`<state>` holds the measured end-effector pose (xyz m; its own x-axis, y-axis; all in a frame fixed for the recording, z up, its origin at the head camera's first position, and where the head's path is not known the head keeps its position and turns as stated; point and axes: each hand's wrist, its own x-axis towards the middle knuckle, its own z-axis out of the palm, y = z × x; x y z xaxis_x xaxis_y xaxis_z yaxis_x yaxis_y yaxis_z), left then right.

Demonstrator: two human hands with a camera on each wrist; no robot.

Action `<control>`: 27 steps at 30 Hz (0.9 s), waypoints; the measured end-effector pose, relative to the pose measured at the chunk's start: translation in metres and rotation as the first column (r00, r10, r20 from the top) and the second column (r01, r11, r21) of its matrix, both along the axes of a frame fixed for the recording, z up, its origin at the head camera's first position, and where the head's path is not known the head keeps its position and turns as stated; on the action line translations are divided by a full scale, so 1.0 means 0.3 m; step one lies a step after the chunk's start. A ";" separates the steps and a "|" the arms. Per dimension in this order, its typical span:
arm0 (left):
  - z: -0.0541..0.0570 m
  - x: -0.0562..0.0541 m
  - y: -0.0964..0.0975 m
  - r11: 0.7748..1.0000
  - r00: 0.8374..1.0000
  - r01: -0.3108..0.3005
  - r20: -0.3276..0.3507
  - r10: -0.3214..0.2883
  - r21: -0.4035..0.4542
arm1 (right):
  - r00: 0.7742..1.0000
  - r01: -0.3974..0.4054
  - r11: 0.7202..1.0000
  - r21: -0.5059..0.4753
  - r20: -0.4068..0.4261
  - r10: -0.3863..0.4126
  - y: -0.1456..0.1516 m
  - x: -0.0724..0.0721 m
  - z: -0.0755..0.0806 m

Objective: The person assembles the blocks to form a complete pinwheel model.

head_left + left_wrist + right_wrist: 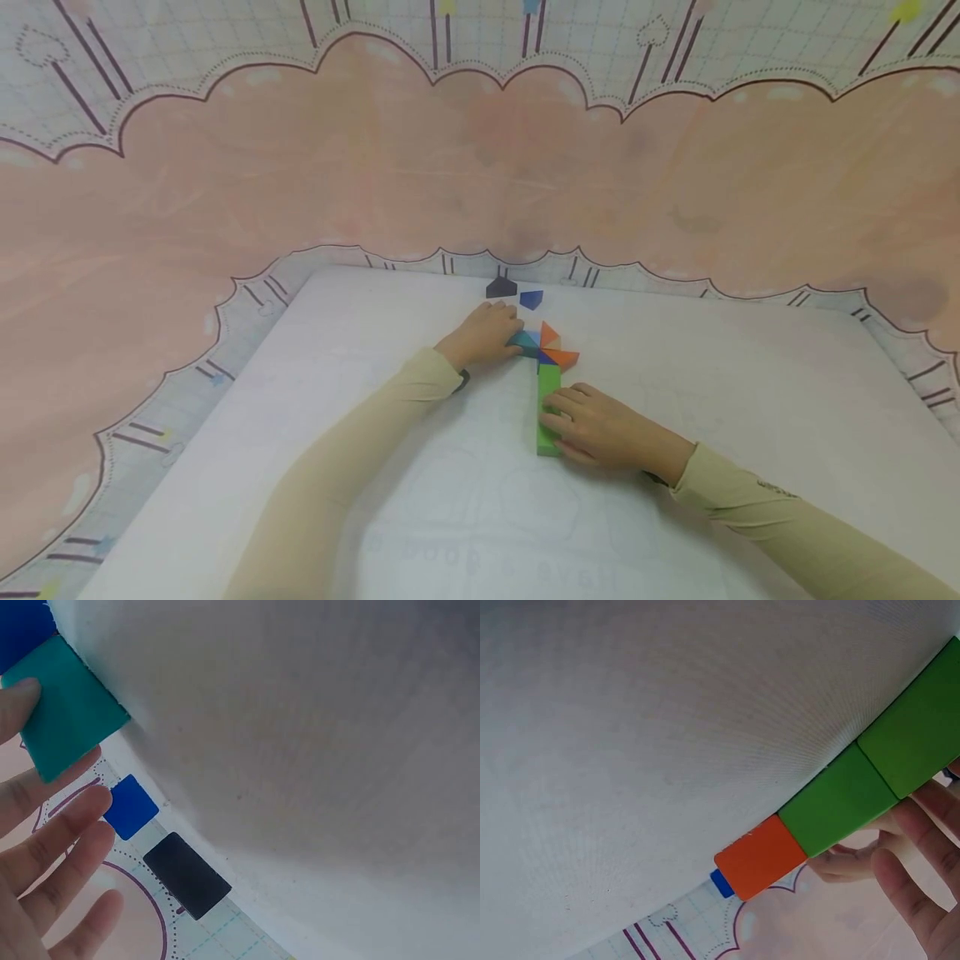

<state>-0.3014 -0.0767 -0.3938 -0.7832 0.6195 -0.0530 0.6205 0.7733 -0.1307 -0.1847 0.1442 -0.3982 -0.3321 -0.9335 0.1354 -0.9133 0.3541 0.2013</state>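
My left hand (pixel 486 332) pinches a teal block (pixel 71 709) between thumb and fingers; in the left wrist view its other fingers are spread. My right hand (pixel 603 429) lies over a green block (pixel 548 383), fingers bent across the top and thumb low at its right side. Seen from the right wrist, two green blocks (pixel 836 799) meet end to end, with an orange block (pixel 761 859) beyond them. Above the green in the head view, orange wedges (pixel 562 358), blue pieces and the teal one fan out from one point.
Behind the fan, a black block (pixel 501 288) and a separate blue block (pixel 531 299) sit near the back edge of the white table (pixel 720 375). A patterned pink cloth (pixel 480 167) hangs or lies beyond that edge. Faint printing shows through the table's surface.
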 end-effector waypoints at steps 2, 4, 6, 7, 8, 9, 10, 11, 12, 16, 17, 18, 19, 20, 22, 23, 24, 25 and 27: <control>-0.002 0.000 0.001 1.000 1.000 -0.002 0.003 0.002 -0.002 | 1.000 0.000 1.000 0.001 0.000 0.000 0.000 0.000 0.000; -0.002 0.001 0.002 1.000 1.000 -0.004 0.004 0.004 -0.001 | 1.000 0.001 1.000 0.000 0.001 -0.001 0.001 0.000 0.000; -0.001 0.001 0.002 1.000 1.000 -0.005 0.008 0.005 0.002 | 1.000 0.000 1.000 -0.002 0.000 0.000 0.002 -0.001 0.000; 0.001 0.001 0.003 1.000 1.000 -0.005 0.014 0.005 0.004 | 1.000 -0.001 1.000 -0.004 -0.001 0.001 0.002 -0.001 0.000; 0.003 0.000 0.003 1.000 1.000 -0.003 0.025 0.003 0.003 | 1.000 -0.003 1.000 -0.008 -0.003 0.002 0.003 -0.001 0.000; 0.006 -0.002 0.002 1.000 0.999 -0.001 0.037 0.001 0.001 | 1.000 -0.005 1.000 -0.010 -0.004 0.005 0.003 -0.002 -0.001; 0.011 -0.005 0.001 1.000 0.999 -0.001 0.052 0.001 -0.004 | 1.000 -0.007 1.000 -0.012 -0.007 0.007 0.003 -0.003 -0.002; 0.016 -0.012 -0.001 1.000 0.998 0.004 0.061 -0.004 -0.010 | 1.000 -0.009 1.000 -0.014 -0.009 0.009 0.002 -0.004 -0.004; 0.023 -0.021 -0.004 1.000 0.998 0.004 0.069 -0.003 -0.014 | 1.000 -0.012 1.000 -0.015 -0.011 0.012 0.002 -0.005 -0.005; 0.063 -0.077 -0.015 1.000 0.998 -0.030 0.055 0.029 0.005 | 1.000 -0.016 1.000 -0.018 -0.013 0.016 0.004 -0.006 -0.009; 0.073 -0.096 -0.018 0.999 0.998 -0.039 0.041 0.038 0.014 | 1.000 -0.017 1.000 -0.020 -0.012 0.017 0.005 -0.006 -0.009; 0.083 -0.114 -0.020 0.998 0.998 -0.053 0.039 0.052 0.028 | 1.000 -0.018 1.000 -0.021 -0.011 0.017 0.005 -0.006 -0.009; 0.092 -0.132 -0.017 0.997 0.997 -0.062 0.038 0.060 0.042 | 1.000 -0.018 1.000 -0.024 -0.010 0.017 0.007 -0.006 -0.010; 0.098 -0.150 -0.013 0.997 0.997 -0.063 0.037 0.061 0.052 | 1.000 -0.018 1.000 -0.025 -0.012 0.018 0.009 -0.006 -0.010; 0.101 -0.183 -0.001 0.997 0.998 -0.059 0.031 0.057 0.052 | 1.000 -0.018 0.999 -0.027 -0.017 0.018 0.012 -0.007 -0.012; 0.095 -0.200 0.006 0.997 0.999 -0.049 0.021 0.048 0.053 | 1.000 -0.020 0.999 -0.032 -0.019 0.020 0.012 -0.008 -0.012; 0.088 -0.215 0.015 0.998 0.999 -0.036 0.005 0.036 0.047 | 1.000 -0.022 0.999 -0.033 -0.020 0.021 0.013 -0.008 -0.012; 0.077 -0.231 0.023 0.999 1.000 -0.020 -0.019 0.021 0.041 | 1.000 -0.021 0.999 -0.030 -0.018 0.020 0.013 -0.007 -0.011; 0.060 -0.254 0.041 1.000 0.998 0.002 -0.058 -0.001 0.014 | 1.000 -0.019 0.999 -0.027 -0.011 0.019 0.012 -0.006 -0.008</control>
